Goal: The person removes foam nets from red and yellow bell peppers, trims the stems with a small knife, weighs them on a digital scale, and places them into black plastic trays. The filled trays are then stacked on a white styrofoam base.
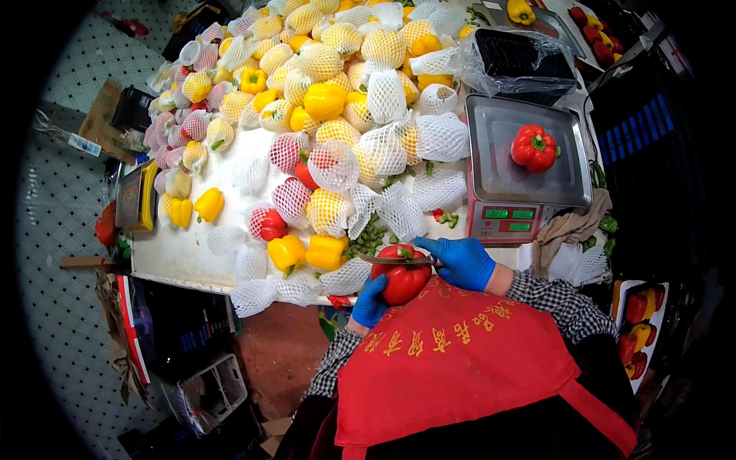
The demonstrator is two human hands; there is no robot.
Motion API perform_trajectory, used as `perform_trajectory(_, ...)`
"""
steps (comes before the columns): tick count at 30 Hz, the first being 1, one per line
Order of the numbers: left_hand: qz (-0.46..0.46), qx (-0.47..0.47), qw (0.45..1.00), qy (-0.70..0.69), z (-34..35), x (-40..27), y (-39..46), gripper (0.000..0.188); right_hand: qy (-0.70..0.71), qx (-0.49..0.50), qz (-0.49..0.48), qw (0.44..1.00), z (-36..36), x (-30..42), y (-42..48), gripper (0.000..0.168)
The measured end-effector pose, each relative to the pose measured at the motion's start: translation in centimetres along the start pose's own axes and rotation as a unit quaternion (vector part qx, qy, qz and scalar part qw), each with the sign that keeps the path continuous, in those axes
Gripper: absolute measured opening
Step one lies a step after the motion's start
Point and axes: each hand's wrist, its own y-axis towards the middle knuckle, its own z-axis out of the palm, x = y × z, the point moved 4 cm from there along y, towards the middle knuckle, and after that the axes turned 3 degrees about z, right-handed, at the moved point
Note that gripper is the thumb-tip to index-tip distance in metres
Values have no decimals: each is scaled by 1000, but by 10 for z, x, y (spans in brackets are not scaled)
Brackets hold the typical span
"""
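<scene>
In my left hand [371, 303], blue-gloved, rests a large red bell pepper [404, 286], held from its lower left just past the table's front edge. My right hand [464, 263], also in a blue glove, grips a knife [397, 260] by its dark handle. The blade lies across the top of the pepper beside its green stem and points left. Behind the pepper is a heap of cut green stem pieces [371, 237]. Two bare yellow bell peppers [325, 251] sit left of them, near the edge.
A digital scale [529, 192] at the right carries another red bell pepper [536, 148]. Black trays in clear plastic [523, 60] stand behind it. A big pile of yellow and red peppers in foam nets [322, 60] covers the table's back. Loose foam nets [253, 296] overhang the front edge.
</scene>
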Motion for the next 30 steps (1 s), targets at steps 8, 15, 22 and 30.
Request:
perform_trajectory(8, -5, -6, 999, -41, 2, 1, -4, 74, -3, 3, 58, 998, 5, -9, -9, 55)
perform_trajectory(15, 88, 69, 988, -109, -40, 3, -22, 72, 60, 23, 230, 971, 42, -93, -62, 53)
perform_trajectory(22, 60, 39, 996, -51, 15, -20, 14, 75, 56, 60, 196, 977, 71, -82, -9, 71)
perform_trajectory(30, 49, -12, 982, 182, 38, -18, 55, 61, 371, -29, 17, 928, -30, 6, 13, 95)
